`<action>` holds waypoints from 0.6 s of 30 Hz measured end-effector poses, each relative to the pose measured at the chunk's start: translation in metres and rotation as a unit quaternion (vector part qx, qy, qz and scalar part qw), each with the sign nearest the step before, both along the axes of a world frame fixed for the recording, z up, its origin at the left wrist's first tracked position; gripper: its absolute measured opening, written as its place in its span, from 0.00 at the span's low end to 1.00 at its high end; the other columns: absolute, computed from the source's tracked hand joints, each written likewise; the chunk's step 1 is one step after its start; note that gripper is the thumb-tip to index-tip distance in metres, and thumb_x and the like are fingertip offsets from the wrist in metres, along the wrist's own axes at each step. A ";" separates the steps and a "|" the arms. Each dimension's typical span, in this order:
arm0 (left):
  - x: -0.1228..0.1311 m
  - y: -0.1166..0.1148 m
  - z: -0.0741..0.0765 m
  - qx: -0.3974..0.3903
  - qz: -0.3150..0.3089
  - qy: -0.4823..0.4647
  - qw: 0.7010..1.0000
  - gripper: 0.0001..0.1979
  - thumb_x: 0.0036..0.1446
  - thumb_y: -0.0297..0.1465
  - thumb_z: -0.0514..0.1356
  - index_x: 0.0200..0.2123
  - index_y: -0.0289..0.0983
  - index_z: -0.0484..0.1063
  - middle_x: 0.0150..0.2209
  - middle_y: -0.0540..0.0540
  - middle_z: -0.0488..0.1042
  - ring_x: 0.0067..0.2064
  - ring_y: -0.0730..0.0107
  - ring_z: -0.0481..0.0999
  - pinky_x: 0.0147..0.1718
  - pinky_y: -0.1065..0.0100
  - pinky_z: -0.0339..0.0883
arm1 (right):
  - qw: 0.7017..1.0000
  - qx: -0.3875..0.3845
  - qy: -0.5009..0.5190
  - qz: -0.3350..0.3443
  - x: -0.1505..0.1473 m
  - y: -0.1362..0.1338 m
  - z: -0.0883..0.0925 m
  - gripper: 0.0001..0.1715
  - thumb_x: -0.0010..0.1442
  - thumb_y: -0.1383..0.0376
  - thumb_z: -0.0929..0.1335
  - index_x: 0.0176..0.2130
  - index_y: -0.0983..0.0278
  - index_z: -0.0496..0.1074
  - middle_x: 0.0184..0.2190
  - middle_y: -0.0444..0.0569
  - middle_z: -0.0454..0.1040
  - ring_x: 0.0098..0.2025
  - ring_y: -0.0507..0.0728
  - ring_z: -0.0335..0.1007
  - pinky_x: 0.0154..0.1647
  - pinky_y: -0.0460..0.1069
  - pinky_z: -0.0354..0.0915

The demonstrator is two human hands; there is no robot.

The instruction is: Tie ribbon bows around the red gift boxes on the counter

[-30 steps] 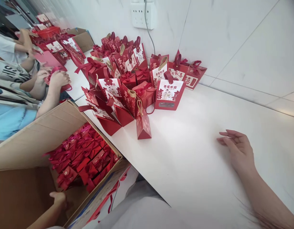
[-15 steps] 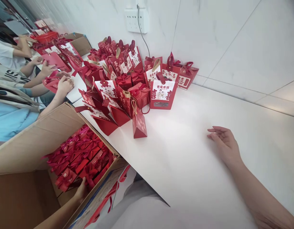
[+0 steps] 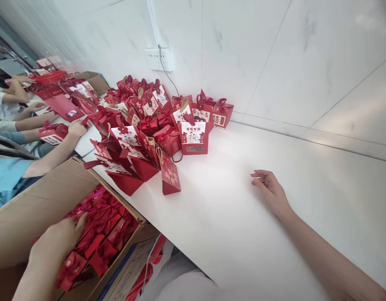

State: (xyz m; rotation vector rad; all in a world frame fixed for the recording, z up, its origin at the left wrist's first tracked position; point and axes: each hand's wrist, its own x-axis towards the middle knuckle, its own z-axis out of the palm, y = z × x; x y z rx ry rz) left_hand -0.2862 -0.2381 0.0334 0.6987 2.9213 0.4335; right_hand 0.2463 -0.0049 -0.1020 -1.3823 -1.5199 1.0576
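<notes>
My left hand (image 3: 56, 240) is inside the big cardboard carton (image 3: 32, 205), over rows of small red gift boxes (image 3: 100, 234) tied with ribbon bows. Its thumb shows, but the back of the hand hides most of the fingers, so whether it grips a box is unclear. My right hand (image 3: 269, 190) rests at the white table (image 3: 218, 217) with fingers loosely bent and apart from the thumb, holding nothing. To its left stands a red gift bag (image 3: 194, 138) with a white printed label. Nearer the table edge is a narrow red bag (image 3: 170, 175) with a cord handle.
Many red gift bags and boxes (image 3: 142, 104) crowd the table along the tiled wall. A socket (image 3: 159, 59) with a grey cable is above them. Other people's arms (image 3: 59, 144) reach in at the left, near a red box (image 3: 53, 133) and an open carton (image 3: 95, 81).
My left hand has moved up and left across the boxes in the carton. My right hand keeps its pose. The view has shifted; a person's hand at left has moved apart from a red box.
</notes>
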 end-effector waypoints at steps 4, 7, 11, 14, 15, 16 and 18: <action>0.089 0.047 0.002 0.065 -0.215 0.082 0.971 0.23 0.51 0.55 0.53 0.37 0.47 0.76 0.29 0.48 0.78 0.32 0.51 0.77 0.40 0.53 0.70 | 1.000 0.010 0.001 0.009 -0.002 0.001 0.001 0.19 0.62 0.54 0.65 0.51 0.56 0.64 0.48 0.48 0.73 0.41 0.55 0.71 0.47 0.55 0.66; 0.153 0.085 -0.030 0.196 -0.281 -0.064 0.937 0.28 0.51 0.53 0.58 0.49 0.41 0.72 0.42 0.41 0.79 0.42 0.51 0.79 0.41 0.58 0.73 | 1.000 0.013 0.024 0.012 -0.003 0.003 0.003 0.18 0.63 0.54 0.64 0.51 0.57 0.63 0.47 0.49 0.72 0.41 0.55 0.71 0.47 0.56 0.66; 0.187 0.139 -0.071 0.257 -0.245 -0.077 0.932 0.36 0.49 0.48 0.64 0.59 0.39 0.63 0.51 0.35 0.74 0.51 0.43 0.75 0.46 0.50 0.70 | 0.999 0.011 0.028 0.014 -0.006 0.005 0.007 0.19 0.63 0.54 0.63 0.51 0.58 0.63 0.47 0.51 0.72 0.40 0.57 0.71 0.46 0.56 0.66; 0.198 0.175 -0.080 0.295 -0.292 -0.115 0.903 0.36 0.50 0.45 0.65 0.60 0.40 0.62 0.53 0.36 0.73 0.53 0.44 0.74 0.48 0.50 0.69 | 1.000 0.014 0.021 0.014 -0.007 0.006 0.010 0.18 0.63 0.54 0.63 0.50 0.58 0.63 0.48 0.52 0.72 0.41 0.57 0.71 0.46 0.56 0.66; 0.202 0.186 -0.080 0.286 -0.327 -0.146 0.889 0.35 0.51 0.44 0.65 0.60 0.40 0.61 0.53 0.37 0.73 0.53 0.45 0.74 0.49 0.51 0.69 | 1.000 0.013 0.022 0.014 -0.008 0.006 0.012 0.18 0.63 0.53 0.63 0.50 0.58 0.63 0.48 0.51 0.72 0.41 0.57 0.71 0.45 0.56 0.66; 0.207 0.196 -0.079 0.264 -0.376 -0.186 0.869 0.35 0.52 0.43 0.65 0.61 0.40 0.61 0.53 0.37 0.73 0.53 0.47 0.74 0.50 0.52 0.69 | 1.000 0.011 0.026 0.014 -0.008 0.005 0.014 0.18 0.63 0.53 0.63 0.50 0.58 0.63 0.48 0.51 0.72 0.40 0.57 0.71 0.45 0.56 0.66; 0.216 0.216 -0.075 0.209 -0.491 -0.272 0.800 0.35 0.51 0.41 0.65 0.61 0.41 0.61 0.55 0.39 0.72 0.55 0.50 0.73 0.52 0.54 0.69 | 0.999 0.012 0.037 0.011 -0.008 0.004 0.018 0.18 0.63 0.53 0.63 0.50 0.58 0.64 0.49 0.51 0.71 0.41 0.58 0.71 0.46 0.56 0.66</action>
